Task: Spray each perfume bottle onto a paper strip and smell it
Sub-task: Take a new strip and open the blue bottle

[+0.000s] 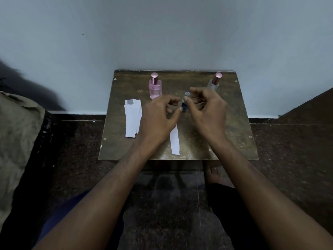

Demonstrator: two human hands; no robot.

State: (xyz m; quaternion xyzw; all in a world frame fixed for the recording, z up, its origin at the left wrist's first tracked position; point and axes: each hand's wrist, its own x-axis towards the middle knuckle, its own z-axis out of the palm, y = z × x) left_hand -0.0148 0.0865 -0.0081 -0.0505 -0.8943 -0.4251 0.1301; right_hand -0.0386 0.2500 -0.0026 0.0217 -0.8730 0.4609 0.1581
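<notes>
A small blue perfume bottle (pixel 184 107) with a grey cap stands in the middle of the wooden table (pixel 234 127). My right hand (pixel 207 109) pinches it just under the cap, thumb on the neck and fingers curled beside it. My left hand (pixel 158 120) hovers to its left with loosely curled fingers, thumb tip at the bottle's side, holding nothing. A pink perfume bottle (pixel 155 87) stands at the back left. At the back right is a clear bottle with a pink cap (pixel 214 82). One paper strip (pixel 174 141) lies near the front edge, partly under my left hand.
A stack of white paper strips (pixel 132 118) lies at the table's left side. The table stands against a pale wall. A beige cloth (pixel 16 134) lies on the dark floor to the left. My bare foot (pixel 214 175) shows under the table's front edge.
</notes>
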